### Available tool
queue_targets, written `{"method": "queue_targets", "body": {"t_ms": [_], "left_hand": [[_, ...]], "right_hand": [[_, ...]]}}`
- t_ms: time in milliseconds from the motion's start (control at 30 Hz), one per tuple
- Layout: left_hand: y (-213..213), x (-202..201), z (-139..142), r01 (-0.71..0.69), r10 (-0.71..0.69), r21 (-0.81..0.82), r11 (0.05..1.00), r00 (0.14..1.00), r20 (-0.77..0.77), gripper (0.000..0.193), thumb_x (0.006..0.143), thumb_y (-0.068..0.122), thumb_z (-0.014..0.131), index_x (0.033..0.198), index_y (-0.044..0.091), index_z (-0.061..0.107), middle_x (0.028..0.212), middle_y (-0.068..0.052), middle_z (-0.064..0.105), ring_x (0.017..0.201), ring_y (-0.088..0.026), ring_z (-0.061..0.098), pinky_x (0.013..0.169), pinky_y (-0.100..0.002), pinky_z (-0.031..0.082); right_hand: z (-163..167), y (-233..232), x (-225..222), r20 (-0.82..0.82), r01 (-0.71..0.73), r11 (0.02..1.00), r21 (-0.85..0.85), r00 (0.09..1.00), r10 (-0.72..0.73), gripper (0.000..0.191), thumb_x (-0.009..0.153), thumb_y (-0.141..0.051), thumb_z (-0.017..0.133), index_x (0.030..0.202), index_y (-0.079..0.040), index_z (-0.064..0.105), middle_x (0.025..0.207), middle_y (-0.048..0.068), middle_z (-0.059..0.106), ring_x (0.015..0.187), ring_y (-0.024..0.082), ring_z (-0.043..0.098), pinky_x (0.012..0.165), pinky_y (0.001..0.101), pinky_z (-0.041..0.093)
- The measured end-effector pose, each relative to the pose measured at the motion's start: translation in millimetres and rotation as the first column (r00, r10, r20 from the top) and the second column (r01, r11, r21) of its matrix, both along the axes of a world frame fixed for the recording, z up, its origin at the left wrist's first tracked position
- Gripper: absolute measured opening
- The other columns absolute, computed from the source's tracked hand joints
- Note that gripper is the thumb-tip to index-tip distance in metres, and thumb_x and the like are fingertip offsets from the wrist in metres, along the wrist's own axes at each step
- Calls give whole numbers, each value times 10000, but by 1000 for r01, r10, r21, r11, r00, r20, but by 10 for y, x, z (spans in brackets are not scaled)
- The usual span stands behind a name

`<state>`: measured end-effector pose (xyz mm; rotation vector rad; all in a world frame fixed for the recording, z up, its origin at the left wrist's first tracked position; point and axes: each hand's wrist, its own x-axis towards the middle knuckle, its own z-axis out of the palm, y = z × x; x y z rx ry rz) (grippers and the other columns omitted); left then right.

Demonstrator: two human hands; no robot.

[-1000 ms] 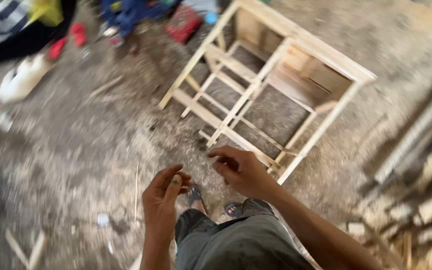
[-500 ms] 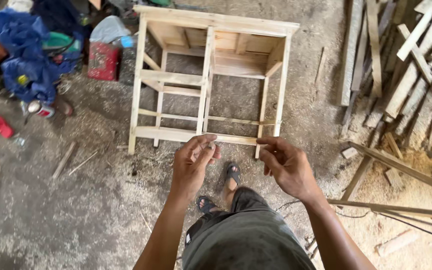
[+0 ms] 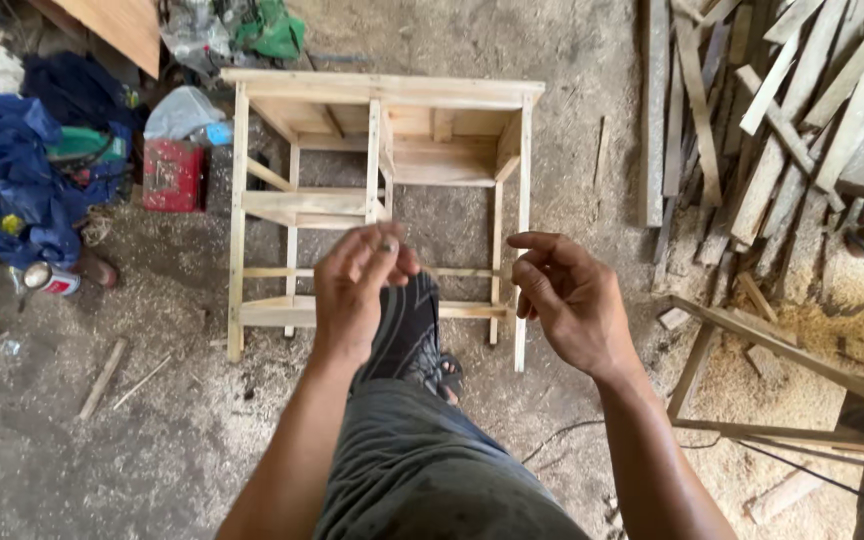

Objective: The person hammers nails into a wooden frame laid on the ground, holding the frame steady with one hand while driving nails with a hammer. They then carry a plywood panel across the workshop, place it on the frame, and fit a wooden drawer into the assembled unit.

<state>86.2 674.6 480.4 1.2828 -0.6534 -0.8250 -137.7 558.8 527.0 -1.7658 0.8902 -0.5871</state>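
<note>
Item: small nail-like piece, pinched at my left hand's fingertips, above the frame; I judge it light, stiff, easily dropped.
Right hand: half-open, empty.
Beyond: pale wooden frame on the floor; scrap slats right.

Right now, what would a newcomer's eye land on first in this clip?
First, the two raised hands in the middle: the left hand pinches something tiny between its fingertips, too small to identify, while the right hand is open and empty. Just beyond them an unfinished pale wooden frame lies on the sawdust-strewn floor, with a heap of loose wooden slats at upper right.
</note>
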Motion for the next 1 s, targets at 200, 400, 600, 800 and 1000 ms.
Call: {"method": "queue_targets", "body": {"t_ms": [200, 400, 600, 800, 1000], "left_hand": [[-566, 186, 350, 77, -82, -111, 991, 996, -33, 228, 1017, 208, 664, 1164, 38, 700, 922, -61, 741, 828, -124, 699, 722, -252, 569], [-1110, 254, 249, 162, -169, -114, 980, 984, -51, 213, 1001, 214, 664, 1119, 38, 694, 897, -70, 738, 777, -144, 712, 665, -273, 604], [-1839, 555, -180, 184, -183, -3, 983, 979, -85, 227, 995, 233, 658, 1152, 76, 706, 886, -60, 743, 777, -130, 716, 645, -252, 587], [-3048, 1233, -1187, 114, -82, 176, 978, 981, -176, 220, 1028, 262, 670, 1077, 52, 708, 855, -51, 707, 725, -114, 638, 605, -264, 505], [-3645, 1878, -2468, -53, 224, 516, 855, 935, -275, 281, 922, 263, 665, 1153, 103, 670, 1020, -23, 721, 898, -127, 671, 710, -296, 526]], "right_hand": [[173, -269, 49, 11, 109, 993, 48, 994, -109, 267, 1005, -137, 618, 1245, -39, 681, 789, 35, 716, 620, 93, 679, 547, 258, 585], [141, -650, 234, 29, 137, 989, 56, 990, -138, 266, 1004, -138, 620, 1242, -35, 680, 779, 43, 711, 616, 98, 673, 535, 267, 575], [-177, -1325, 574, -24, 154, 983, 103, 988, -152, 280, 988, -135, 620, 1242, -37, 684, 794, 62, 727, 597, 103, 673, 520, 276, 578], [-1060, -2449, 1266, -88, 219, 941, 258, 975, -202, 327, 978, -164, 621, 1273, -32, 670, 860, 116, 709, 618, 127, 650, 529, 306, 577], [-2550, -3262, 2037, -325, 485, 564, 668, 872, -365, 407, 981, -281, 632, 1292, -18, 640, 996, 111, 690, 659, 189, 655, 571, 351, 582]]}}
